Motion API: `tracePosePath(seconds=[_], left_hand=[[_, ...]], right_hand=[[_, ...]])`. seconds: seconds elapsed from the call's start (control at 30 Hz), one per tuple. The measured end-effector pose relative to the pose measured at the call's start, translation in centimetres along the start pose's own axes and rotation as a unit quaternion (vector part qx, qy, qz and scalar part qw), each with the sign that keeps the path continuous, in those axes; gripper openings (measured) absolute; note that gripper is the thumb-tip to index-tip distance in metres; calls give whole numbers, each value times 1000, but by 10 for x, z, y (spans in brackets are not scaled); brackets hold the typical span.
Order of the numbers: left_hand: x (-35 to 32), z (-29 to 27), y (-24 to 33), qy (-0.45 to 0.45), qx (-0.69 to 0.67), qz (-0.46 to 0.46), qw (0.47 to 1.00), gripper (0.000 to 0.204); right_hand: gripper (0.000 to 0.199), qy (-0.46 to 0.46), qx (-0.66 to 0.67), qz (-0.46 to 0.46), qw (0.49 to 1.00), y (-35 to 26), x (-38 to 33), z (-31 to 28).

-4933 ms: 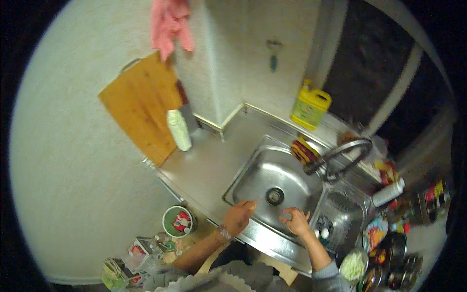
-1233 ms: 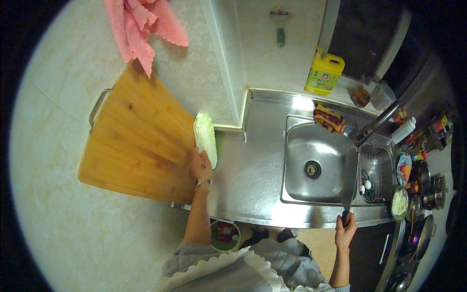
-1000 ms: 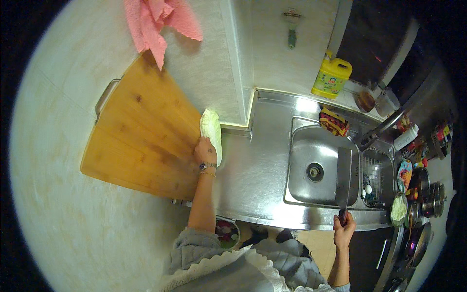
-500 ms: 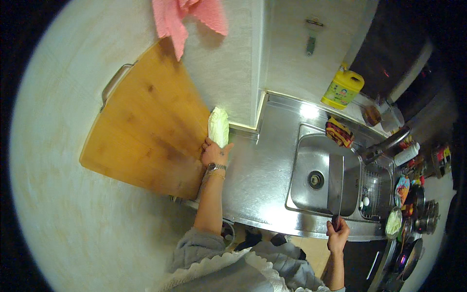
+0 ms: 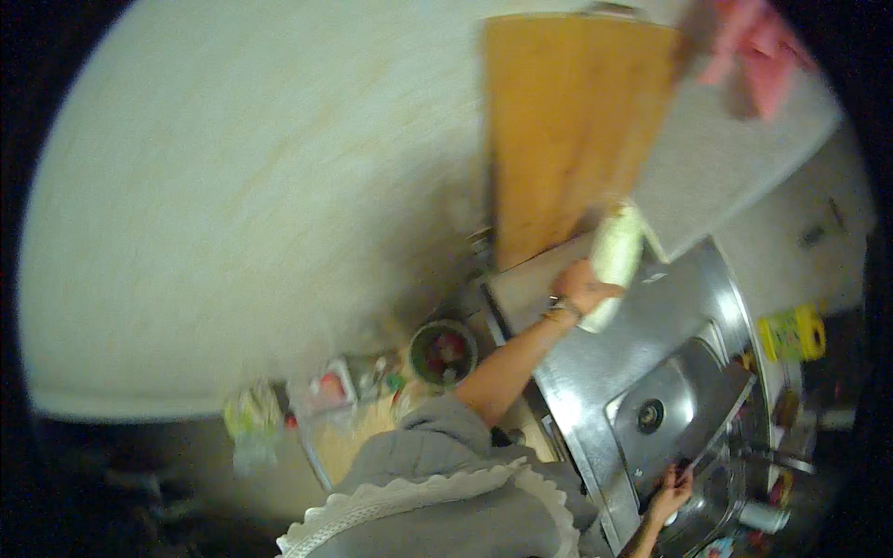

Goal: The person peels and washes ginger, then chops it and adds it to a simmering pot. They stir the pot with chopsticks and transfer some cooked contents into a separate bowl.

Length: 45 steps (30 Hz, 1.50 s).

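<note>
My left hand [image 5: 586, 286] is wrapped around the side of a pale green napa cabbage [image 5: 618, 251], close to the wooden cutting board. Whether the cabbage rests on the counter or is lifted off it, I cannot tell. Behind it the large cutting board [image 5: 567, 121] stands upright against the wall. My right hand [image 5: 670, 493] is closed around the dark handle of a cleaver [image 5: 718, 409], whose broad steel blade points away over the sink [image 5: 621, 430]. The picture is blurred by motion.
A steel counter [image 5: 595, 391] lies between the board and the sink. A pink cloth [image 5: 758, 56] hangs at the upper right, above a yellow jug [image 5: 791, 335]. To the left of my left arm are a round basin [image 5: 416, 346] with reddish things and a produce bag [image 5: 253, 414].
My view has swung left, bringing the basin and bags into sight. My left hand now wraps further around the cabbage. The cleaver stays in my right hand over the sink.
</note>
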State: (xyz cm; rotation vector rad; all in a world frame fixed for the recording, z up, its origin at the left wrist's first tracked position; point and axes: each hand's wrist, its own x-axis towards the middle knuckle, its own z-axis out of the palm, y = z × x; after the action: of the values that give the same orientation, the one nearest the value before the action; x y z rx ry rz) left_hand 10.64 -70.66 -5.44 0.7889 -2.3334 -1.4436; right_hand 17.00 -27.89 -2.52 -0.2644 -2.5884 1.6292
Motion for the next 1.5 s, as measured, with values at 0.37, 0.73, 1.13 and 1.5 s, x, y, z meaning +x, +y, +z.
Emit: tracePosePath(seconds=[0.37,0.73,1.13,1.5], left_hand=[[-166,93,1,-230,-781,-351,461,43],[-228,171,92,-348,-715,-405,451,46],[-317,-61,-53,-244,-599,-302,700,33],[-509,-256,-352,134,-561,-362,732,51]], right_hand=[[24,-240,342,238,877,-9,83,5],[13,-145,252,232,928,4,88,-88],[58,-287,4,-302,909,-28,-74,-19],[27,-228,218,116,942,-62,-137,99]])
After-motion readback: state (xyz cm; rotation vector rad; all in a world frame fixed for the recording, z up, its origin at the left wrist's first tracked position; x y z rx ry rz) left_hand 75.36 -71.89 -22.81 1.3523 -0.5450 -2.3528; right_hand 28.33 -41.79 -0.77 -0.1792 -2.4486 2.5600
